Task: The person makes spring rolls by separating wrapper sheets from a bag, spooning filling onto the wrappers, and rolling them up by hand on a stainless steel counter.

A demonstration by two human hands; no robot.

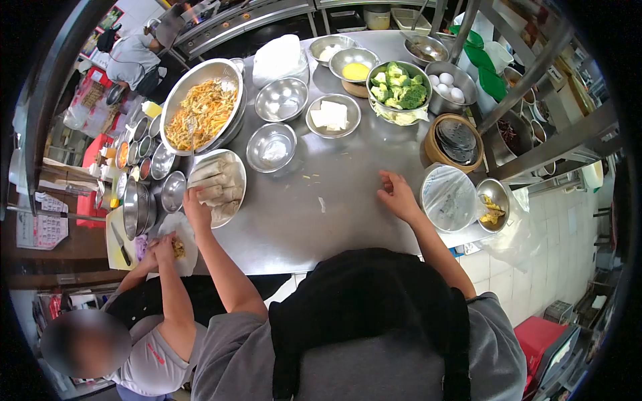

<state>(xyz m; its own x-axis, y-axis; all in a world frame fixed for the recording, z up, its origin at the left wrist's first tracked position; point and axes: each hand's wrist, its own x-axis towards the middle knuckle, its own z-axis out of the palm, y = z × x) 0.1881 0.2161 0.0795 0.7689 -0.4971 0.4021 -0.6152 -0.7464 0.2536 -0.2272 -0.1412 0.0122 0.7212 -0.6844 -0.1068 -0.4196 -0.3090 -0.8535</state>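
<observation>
My left hand (pixel 196 208) is at the near left side of a white oval plate (pixel 243 175) piled with pale, uncooked spring rolls (pixel 217 179). Its fingers close on the end of a roll at the pile's edge, and the fingertips are partly hidden. Over the right part of the steel table (pixel 321 227), my right hand (pixel 399 196) is open, fingers apart, holding nothing. Just behind the plate, a large steel bowl (pixel 231 67) holds a shredded noodle-like filling (pixel 200 117), with a utensil handle leaning out towards the rolls.
Bowls of tofu (pixel 330 115), broccoli (pixel 401 87) and eggs (pixel 447 87) stand at the back. A plastic-covered round container (pixel 449 198) is right of my right hand. At left, a co-worker's hands (pixel 160 248) work beside a knife (pixel 121 244) on a cutting board (pixel 115 227).
</observation>
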